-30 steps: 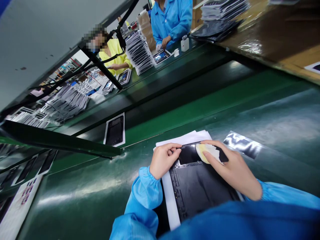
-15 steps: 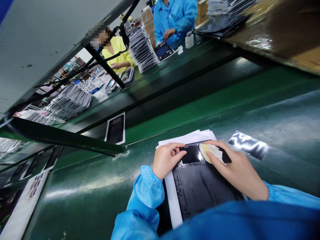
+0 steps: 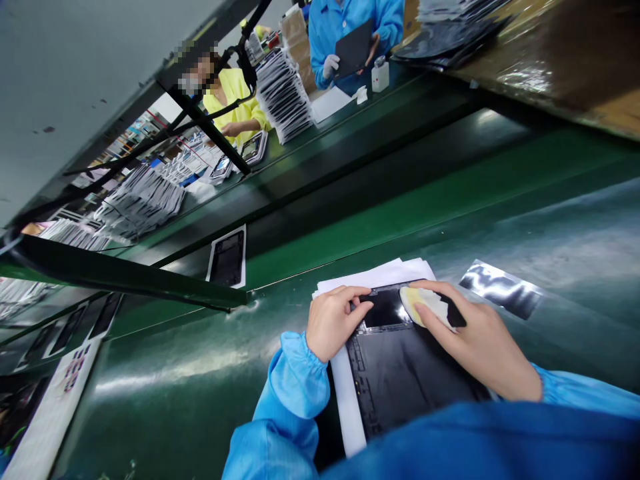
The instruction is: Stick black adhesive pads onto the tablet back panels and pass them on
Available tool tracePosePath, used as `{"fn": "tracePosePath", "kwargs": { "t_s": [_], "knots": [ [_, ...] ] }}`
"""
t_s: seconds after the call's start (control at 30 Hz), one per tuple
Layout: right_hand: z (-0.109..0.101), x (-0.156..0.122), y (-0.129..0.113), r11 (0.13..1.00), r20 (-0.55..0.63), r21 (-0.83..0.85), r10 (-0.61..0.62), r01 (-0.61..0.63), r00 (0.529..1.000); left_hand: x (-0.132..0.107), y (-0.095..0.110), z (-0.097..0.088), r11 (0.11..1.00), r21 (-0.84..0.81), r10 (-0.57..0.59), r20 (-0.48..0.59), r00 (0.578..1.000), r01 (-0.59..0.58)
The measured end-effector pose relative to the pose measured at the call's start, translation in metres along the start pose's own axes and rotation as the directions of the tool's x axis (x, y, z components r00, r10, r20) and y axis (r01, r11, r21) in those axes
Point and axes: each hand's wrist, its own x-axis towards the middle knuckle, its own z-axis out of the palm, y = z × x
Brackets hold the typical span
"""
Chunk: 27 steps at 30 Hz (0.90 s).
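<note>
A black tablet shell (image 3: pixel 405 377) lies in front of me on white paper sheets (image 3: pixel 350 427), its lower part hidden by my blue sleeve and clothing. Across its far end is a glossy dark strip (image 3: pixel 384 310). My left hand (image 3: pixel 333 320) grips the shell's far left corner between thumb and curled fingers. In my right hand (image 3: pixel 483 340) is a folded white and yellowish wiping cloth (image 3: pixel 425 305), pressed against the right part of the glossy strip. Something black shows behind the cloth, under my fingers. Right of the shell, apart from it, a clear shiny film sheet (image 3: pixel 500 288) lies on the green bench.
A green metal beam (image 3: pixel 135 273) slants in from the left. Beyond it, another tablet shell (image 3: pixel 227 259) lies on the lower strip. Across the bench, a co-worker in blue (image 3: pixel 345 40) holds a dark panel (image 3: pixel 353 50) near stacked papers (image 3: pixel 283 97) and a white bottle (image 3: pixel 380 75).
My hands stay almost in place, the cloth on the same strip. The co-worker in blue has lifted the dark panel off the far bench, baring white paper. The view shifts slightly.
</note>
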Motion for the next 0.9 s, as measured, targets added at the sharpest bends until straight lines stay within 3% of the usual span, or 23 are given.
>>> {"fn": "tracePosePath", "kwargs": {
  "t_s": [0.1, 0.2, 0.3, 0.37, 0.47, 0.53, 0.73, 0.9],
  "knots": [
    [0.0, 0.0, 0.0, 1.0, 0.004, -0.001, -0.001, 0.001, 1.0, -0.002, 0.003, 0.0, 0.997, 0.075, -0.003, 0.008, 1.0, 0.002],
    [0.0, 0.0, 0.0, 1.0, 0.003, -0.006, -0.001, 0.001, 1.0, -0.005, 0.008, 0.001, 0.965, 0.258, 0.052, -0.005, 0.999, -0.049],
    [0.0, 0.0, -0.001, 1.0, 0.001, -0.02, 0.0, 0.0, 1.0, -0.007, 0.009, 0.0, 0.866, 0.487, 0.156, -0.044, 0.987, -0.115],
    [-0.001, 0.001, -0.002, 1.0, -0.002, -0.028, 0.006, -0.006, 1.0, -0.01, 0.005, -0.002, 0.792, 0.573, 0.266, -0.016, 0.964, -0.21],
    [-0.001, 0.001, -0.003, 0.999, -0.004, -0.034, 0.009, -0.009, 1.0, -0.018, -0.006, -0.003, 0.688, 0.61, 0.438, 0.084, 0.895, -0.394],
    [-0.001, 0.001, -0.004, 0.999, -0.009, -0.034, 0.0, 0.0, 1.0, -0.026, -0.011, -0.004, 0.652, 0.625, 0.482, 0.094, 0.871, -0.429],
    [-0.004, 0.004, -0.006, 0.995, -0.028, -0.09, -0.041, 0.038, 0.999, -0.046, -0.011, -0.009, 0.695, 0.503, 0.543, 0.102, 0.834, -0.514],
    [0.006, 0.009, -0.015, 0.962, 0.003, -0.233, -0.145, 0.142, 0.989, -0.045, -0.009, -0.009, 0.678, 0.564, 0.528, 0.074, 0.846, -0.472]
  ]
}}
